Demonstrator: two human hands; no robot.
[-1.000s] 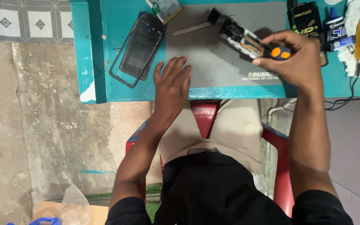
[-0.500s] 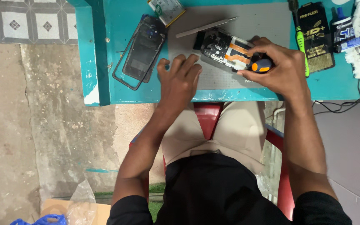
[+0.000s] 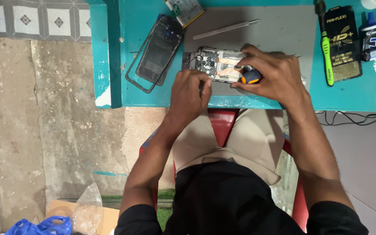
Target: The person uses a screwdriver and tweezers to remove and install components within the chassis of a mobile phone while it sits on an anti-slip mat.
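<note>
An opened phone [image 3: 216, 63] with its circuit board showing lies on the grey mat [image 3: 279, 30] on the teal table [image 3: 109, 52]. My left hand [image 3: 190, 91] curls over the phone's near left edge and grips it. My right hand [image 3: 275, 74] rests over the phone's right end and holds a small screwdriver with an orange and black handle [image 3: 250, 77], its tip hidden against the board.
A detached black phone back and frame [image 3: 157, 50] lie left of the mat, and a metal pry tool [image 3: 225, 29] behind the phone. A green toothbrush [image 3: 326, 48], a black flat package [image 3: 342, 41] and a small bottle [image 3: 373, 37] sit at the right. Cables [image 3: 353, 117] hang off the edge.
My right hand brought the phone and screwdriver down and left onto the mat's middle. My left hand left the mat's near edge and closed on the phone's left end.
</note>
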